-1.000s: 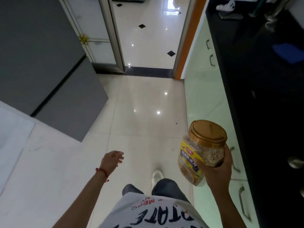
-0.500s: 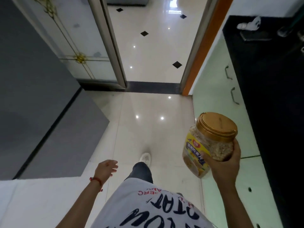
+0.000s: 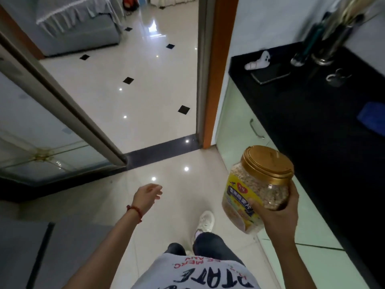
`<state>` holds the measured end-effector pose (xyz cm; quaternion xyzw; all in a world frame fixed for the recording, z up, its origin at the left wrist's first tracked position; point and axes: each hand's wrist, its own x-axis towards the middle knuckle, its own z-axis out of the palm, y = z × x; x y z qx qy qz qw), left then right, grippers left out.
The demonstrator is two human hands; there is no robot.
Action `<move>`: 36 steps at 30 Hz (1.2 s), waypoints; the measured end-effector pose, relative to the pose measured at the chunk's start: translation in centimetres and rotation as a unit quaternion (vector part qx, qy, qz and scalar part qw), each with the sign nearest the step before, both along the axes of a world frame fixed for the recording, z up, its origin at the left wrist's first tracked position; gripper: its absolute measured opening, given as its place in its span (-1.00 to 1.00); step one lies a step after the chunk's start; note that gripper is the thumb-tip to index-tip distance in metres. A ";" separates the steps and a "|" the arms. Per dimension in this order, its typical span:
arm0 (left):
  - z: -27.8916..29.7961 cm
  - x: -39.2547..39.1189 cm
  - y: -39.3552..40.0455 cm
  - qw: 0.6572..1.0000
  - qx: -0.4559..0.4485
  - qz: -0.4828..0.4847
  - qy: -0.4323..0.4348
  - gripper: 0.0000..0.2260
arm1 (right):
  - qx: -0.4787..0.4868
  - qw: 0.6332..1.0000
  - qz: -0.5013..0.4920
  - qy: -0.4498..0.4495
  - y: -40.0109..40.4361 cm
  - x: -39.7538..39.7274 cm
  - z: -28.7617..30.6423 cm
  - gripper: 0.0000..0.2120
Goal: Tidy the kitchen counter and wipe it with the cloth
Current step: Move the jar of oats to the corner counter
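My right hand (image 3: 280,215) grips a clear plastic jar of oats (image 3: 257,187) with a gold lid and a yellow label, held tilted over the floor just left of the counter. The black kitchen counter (image 3: 308,122) runs along the right side. A blue cloth (image 3: 373,117) lies on it at the right edge of view. My left hand (image 3: 146,196) hangs over the floor with fingers loosely apart, holding nothing; a red thread band circles its wrist.
On the counter's far end lie a dark phone (image 3: 270,75), a small white figure (image 3: 258,61) and a blurred utensil holder (image 3: 331,38). Pale green cabinet doors (image 3: 235,124) sit below. An open doorway with an orange frame (image 3: 215,80) and a glass sliding door (image 3: 41,130) lies ahead.
The view has advanced toward the doorway and tilted up, showing more of the far room and counter end. The jar stays in my right hand; my left hand swings forward.
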<state>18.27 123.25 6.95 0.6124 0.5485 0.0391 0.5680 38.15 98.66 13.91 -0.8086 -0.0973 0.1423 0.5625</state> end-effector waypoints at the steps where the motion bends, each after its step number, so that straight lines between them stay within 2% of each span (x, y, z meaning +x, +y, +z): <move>1: -0.2 1.6 0.9 1.000 -0.001 -0.013 0.000 -0.88 | 0.009 1.000 -0.015 0.006 0.7 1.1 -0.1 0.04; 6: 0.4 10.0 4.4 0.996 -0.007 -0.085 0.000 -0.88 | 0.033 0.997 -0.064 -0.003 3.3 7.4 0.7 0.02; 13: 3.9 23.0 7.9 0.977 0.065 -0.202 -0.032 -0.83 | 0.064 0.985 -0.155 -0.032 5.7 15.0 2.3 -0.06; 18: 4.9 33.7 9.2 0.935 0.150 -0.318 -0.049 -0.82 | 0.070 0.969 -0.233 -0.045 6.6 19.6 2.5 -0.07; 22: 4.0 41.5 10.2 0.859 0.256 -0.435 -0.085 -0.69 | 0.062 0.947 -0.311 -0.061 7.6 23.4 2.3 -0.04; 26: 2.8 48.2 10.4 0.755 0.323 -0.558 -0.120 -0.51 | 0.056 0.921 -0.378 -0.077 9.1 27.2 2.6 -0.07; 28: 1.8 50.9 10.3 0.684 0.370 -0.619 -0.112 -0.56 | 0.044 0.907 -0.413 -0.069 9.9 28.7 2.6 -0.04; 30: 1.1 53.2 10.1 0.627 0.382 -0.674 -0.081 -0.62 | 0.038 0.891 -0.448 -0.061 10.8 30.1 2.4 -0.01; 33: 0.0 55.6 9.6 0.562 0.419 -0.708 -0.084 -0.65 | 0.020 0.876 -0.478 -0.060 11.7 31.5 1.5 0.02; 36: -0.7 56.8 9.2 0.520 0.441 -0.728 -0.066 -0.56 | 0.001 0.867 -0.495 -0.057 12.1 32.7 0.6 0.01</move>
